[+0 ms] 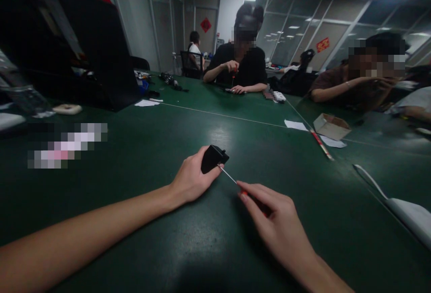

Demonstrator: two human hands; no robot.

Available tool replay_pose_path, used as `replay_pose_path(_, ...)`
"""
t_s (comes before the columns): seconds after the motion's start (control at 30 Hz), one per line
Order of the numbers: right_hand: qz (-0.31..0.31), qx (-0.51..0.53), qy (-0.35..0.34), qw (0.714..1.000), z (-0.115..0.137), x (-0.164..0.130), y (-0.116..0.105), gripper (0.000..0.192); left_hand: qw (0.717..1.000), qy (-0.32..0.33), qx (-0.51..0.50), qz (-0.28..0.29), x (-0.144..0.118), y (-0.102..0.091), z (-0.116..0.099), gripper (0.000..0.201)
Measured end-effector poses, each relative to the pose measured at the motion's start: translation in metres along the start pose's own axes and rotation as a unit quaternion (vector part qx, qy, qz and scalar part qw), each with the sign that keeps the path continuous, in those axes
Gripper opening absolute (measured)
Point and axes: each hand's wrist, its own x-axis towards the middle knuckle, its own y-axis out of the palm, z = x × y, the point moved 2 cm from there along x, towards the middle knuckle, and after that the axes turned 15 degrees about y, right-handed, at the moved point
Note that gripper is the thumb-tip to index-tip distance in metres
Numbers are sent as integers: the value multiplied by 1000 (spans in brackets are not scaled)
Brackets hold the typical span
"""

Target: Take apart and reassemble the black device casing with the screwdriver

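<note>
The green table [141, 158] lay under both hands. The left hand [190, 178] was closed around a small black part [213, 158], holding it tilted just above the tabletop. The right hand [276, 221] pinched a red-handled screwdriver [235, 184] between thumb and fingers. Its thin shaft ran up and left from the right hand, and its tip seemed to touch the part's lower edge, beside the left thumb.
</note>
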Motion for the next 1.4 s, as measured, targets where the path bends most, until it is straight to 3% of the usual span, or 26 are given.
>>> replay_pose_path(0.07,-51,-104,-104,988,-1,-6,-1,32,1000,1,6,0,0,0,0,32)
replay_pose_path(0.13,-98,-208,-178,957,-2,-10,-2,35,1000,0,9,3,0,1,0,33)
replay_pose_path(0.23,-126,-278,-208,929,-2,-10,-4,35,1000,0,12,9,0,1,0,33)
replay_pose_path(0.33,-84,-208,-139,965,0,-3,-5,32,1000,2,19,13,1,0,-1,35)
replay_pose_path(0.43,-19,-85,-2,996,3,3,-7,32,1000,-1,19,18,0,-1,-2,36)
replay_pose_path(0.53,59,22,120,991,9,5,-8,34,1000,-4,19,14,1,-1,-2,35)
replay_pose_path(0.63,106,78,163,978,11,4,-8,35,1000,-1,15,14,1,-1,-3,35)
replay_pose_path(0.7,90,59,142,984,9,3,-7,32,1000,0,19,14,1,-1,-2,34)
replay_pose_path(0.8,27,-30,23,999,4,0,-3,31,1000,2,27,15,0,0,-1,34)
replay_pose_path(0.93,-34,-195,-97,975,-3,-4,1,37,999,1,29,15,0,1,-1,35)
replay_pose_path(1.1,-60,-228,-143,961,-4,-1,-6,31,1000,-8,-3,20,2,-3,-4,36)
replay_pose_path(1.23,-99,-263,-164,945,-10,7,-22,31,994,-4,-99,49,6,-8,0,36)
replay_pose_path(1.3,-109,-298,-165,934,-15,11,-29,33,983,-17,-165,72,9,-11,6,37)
replay_pose_path(1.4,-107,-325,-169,924,-20,14,-34,35,944,-86,-280,152,13,-16,16,46)
